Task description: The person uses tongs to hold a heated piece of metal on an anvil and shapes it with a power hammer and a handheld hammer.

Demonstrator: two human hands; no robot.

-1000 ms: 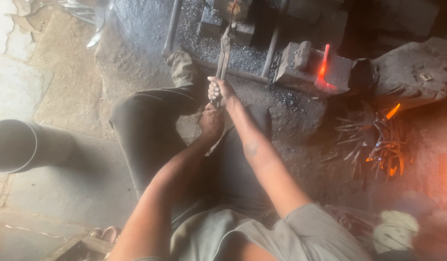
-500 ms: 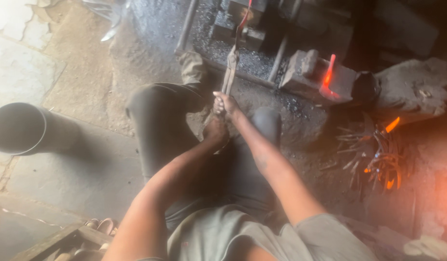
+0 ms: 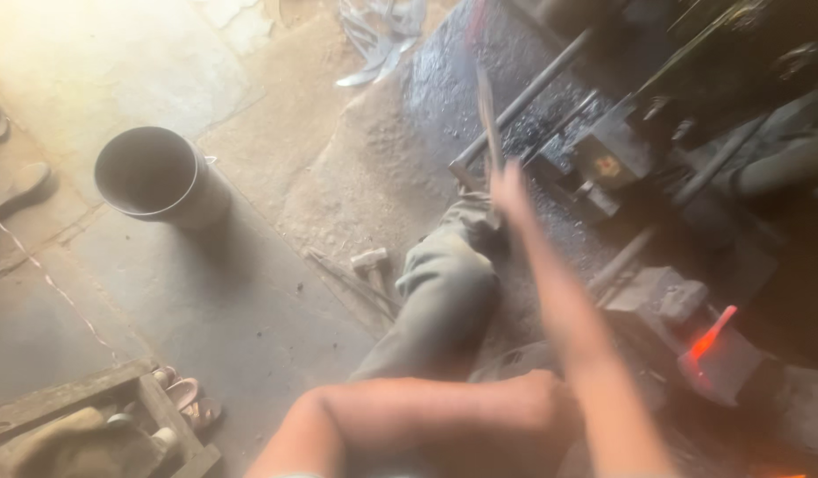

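Observation:
My right hand [image 3: 511,184] is stretched forward and blurred by motion, closed on a long thin metal rod [image 3: 488,115] that points up over the dark, soot-covered work area. My left forearm lies across the bottom of the view. My left hand [image 3: 540,409] is at its far end, partly hidden behind my right arm, and its fingers cannot be made out. My knee in grey trousers [image 3: 444,283] sits just below the right hand. A glowing red-hot metal piece [image 3: 710,336] rests on a dark block [image 3: 665,305] to the right.
A round metal bucket [image 3: 152,177] stands on the stone floor at the left. A small hammer [image 3: 371,261] lies next to my knee. A wooden crate [image 3: 90,416] and sandals [image 3: 192,394] are at the bottom left. Metal bars [image 3: 533,93] cross the sooty area ahead.
The view has swung left and closer. My right arm has stretched out with the rod. My left hand, earlier beside the right on the rod, has drawn back toward my body.

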